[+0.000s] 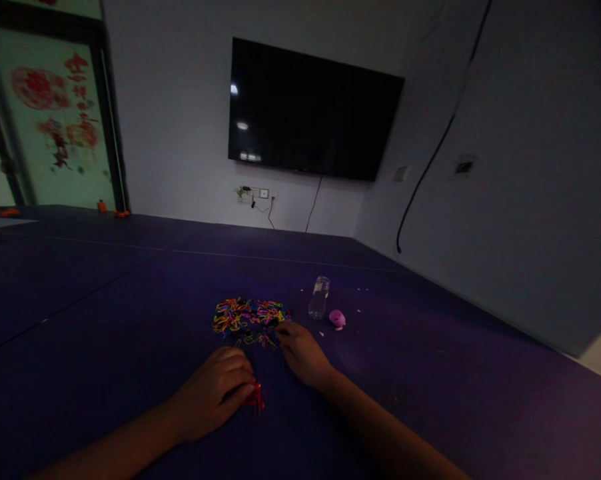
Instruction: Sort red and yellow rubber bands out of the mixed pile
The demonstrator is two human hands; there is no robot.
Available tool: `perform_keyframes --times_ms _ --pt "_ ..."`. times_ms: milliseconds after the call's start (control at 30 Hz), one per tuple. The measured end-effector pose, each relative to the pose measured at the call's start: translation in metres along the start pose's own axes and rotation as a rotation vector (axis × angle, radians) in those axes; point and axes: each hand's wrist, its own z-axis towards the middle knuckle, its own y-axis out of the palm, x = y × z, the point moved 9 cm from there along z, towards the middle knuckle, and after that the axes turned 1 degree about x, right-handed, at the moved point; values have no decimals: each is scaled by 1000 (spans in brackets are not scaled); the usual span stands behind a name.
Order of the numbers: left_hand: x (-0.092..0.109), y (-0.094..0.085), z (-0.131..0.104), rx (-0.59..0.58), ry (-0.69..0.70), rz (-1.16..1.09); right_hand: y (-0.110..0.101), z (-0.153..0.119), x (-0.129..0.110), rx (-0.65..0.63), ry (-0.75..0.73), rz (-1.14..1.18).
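Observation:
On the dark purple table, my left hand [220,387] is closed on a small red object [256,398], which sticks out past the thumb and fingertips. A pile of thin, colourful bands or clips [245,315] lies just beyond it. My right hand [300,350] reaches to the pile's right edge, its fingers pinched together among the pieces; whatever they hold is too small to make out. Right of the pile a clear bottle [319,298] stands, with a small pink cup-like item [337,319] beside it.
Small white scraps [321,334] lie near the bottle. Orange items [102,207] rest at the table's far left edge. A black cable [427,167] hangs along the right wall, and a television [313,110] is mounted on the wall ahead.

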Motion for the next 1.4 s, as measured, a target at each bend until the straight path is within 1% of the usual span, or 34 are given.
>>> perform_keyframes --times_ms 233,367,500,567,667,733,833,900,967,1067,1167,1300,1400 --pt "-1 1 -1 8 4 0 -1 -2 4 27 48 -52" --pt "-1 -2 -1 40 12 9 -4 -2 3 54 65 -71" --pt "-5 -4 -3 77 -14 45 -9 -2 -3 88 38 -88" --pt "-11 -6 -4 130 -47 71 -14 -4 -14 124 -22 -81" --pt "-24 -11 -9 236 -112 108 -20 -11 -40 165 -165 -42" --pt "-32 -13 -11 289 -155 116 -20 -16 -59 147 -243 -20" --pt "-38 -15 -13 321 -196 100 -16 -20 -80 77 -300 26" --pt "-37 -15 -11 305 -195 70 -14 -23 -89 43 -330 43" --pt "-33 -14 -9 274 -160 34 -12 -24 -94 21 -359 55" --pt "-25 -12 -6 229 -113 3 -10 -26 -96 4 -390 68" --pt "-20 -9 -5 191 -97 -1 -10 -28 -96 -1 -409 72" --pt "-15 -6 -4 148 -71 9 -9 -27 -93 -21 -382 76" --pt "-13 -6 -4 133 -67 5 -10 -25 -87 4 -340 79"
